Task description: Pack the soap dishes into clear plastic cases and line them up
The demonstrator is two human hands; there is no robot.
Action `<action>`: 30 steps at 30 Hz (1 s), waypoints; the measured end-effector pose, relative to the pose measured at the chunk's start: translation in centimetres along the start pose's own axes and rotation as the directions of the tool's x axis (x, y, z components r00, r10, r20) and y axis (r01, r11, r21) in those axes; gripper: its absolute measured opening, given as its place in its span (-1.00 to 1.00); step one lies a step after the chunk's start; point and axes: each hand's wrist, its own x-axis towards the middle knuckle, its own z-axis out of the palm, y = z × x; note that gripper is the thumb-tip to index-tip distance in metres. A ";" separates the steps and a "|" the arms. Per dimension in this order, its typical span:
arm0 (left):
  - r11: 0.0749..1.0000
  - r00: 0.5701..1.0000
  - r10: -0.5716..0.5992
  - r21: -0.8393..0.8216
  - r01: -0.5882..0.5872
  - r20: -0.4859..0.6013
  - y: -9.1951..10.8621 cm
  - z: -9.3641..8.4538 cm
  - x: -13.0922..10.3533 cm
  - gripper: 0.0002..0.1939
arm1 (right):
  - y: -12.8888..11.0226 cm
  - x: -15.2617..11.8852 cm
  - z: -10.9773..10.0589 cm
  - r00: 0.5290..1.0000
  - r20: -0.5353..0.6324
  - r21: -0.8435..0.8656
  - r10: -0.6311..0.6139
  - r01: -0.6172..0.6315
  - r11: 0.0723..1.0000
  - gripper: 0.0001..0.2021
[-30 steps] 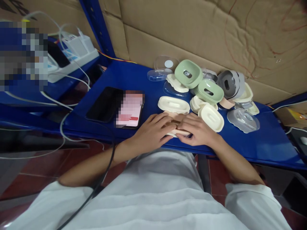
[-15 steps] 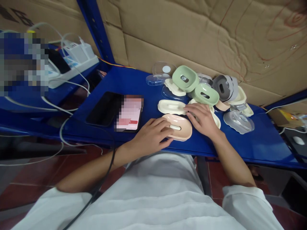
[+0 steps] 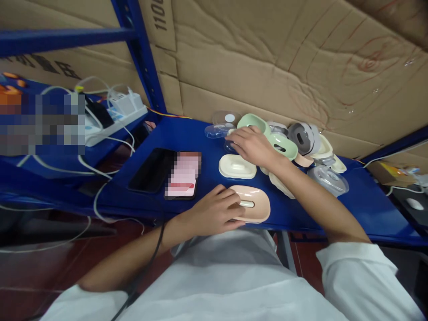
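Note:
A peach oval dish (image 3: 257, 196) with a cream piece in its slot lies near the front edge of the blue table. My left hand (image 3: 220, 209) grips its left side, fingers over the rim. Behind the dish rests a cream tray (image 3: 237, 166). My right hand (image 3: 252, 145) reaches over the back of that tray, with its fingers at a cream piece that it mostly hides; whether it holds that piece I cannot tell. Beside this hand are two green dishes (image 3: 286, 145), and another cream piece (image 3: 281, 183) is partly under my right forearm.
Grey dishes (image 3: 301, 137) and clear lids (image 3: 327, 179) crowd the back right. Two phones (image 3: 152, 170) lie at the left on the blue table (image 3: 207, 209). A power strip (image 3: 117, 125) with cables stands further left. Cardboard (image 3: 234, 67) rises behind.
My right hand has moved back and left, from the cream tray's right end to the pieces behind it. My left hand stays on the peach dish. The view has shifted.

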 end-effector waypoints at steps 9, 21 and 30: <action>0.998 0.999 -0.035 0.043 0.036 -0.036 0.0 0.3 -0.1 -0.83 | 2.6 10.6 5.9 0.960 0.264 -0.194 0.092 -0.040 0.980 -0.59; 0.997 0.997 0.004 0.080 0.003 -0.083 0.2 -0.3 0.0 -0.61 | -5.6 -5.0 -2.9 0.972 -0.235 -0.328 0.021 -0.100 0.939 -0.57; 0.977 0.972 -0.210 -0.062 0.204 -0.108 -0.2 0.9 -0.2 -0.13 | -12.4 -13.5 -1.9 0.986 -0.072 0.041 0.154 -0.151 0.988 -0.56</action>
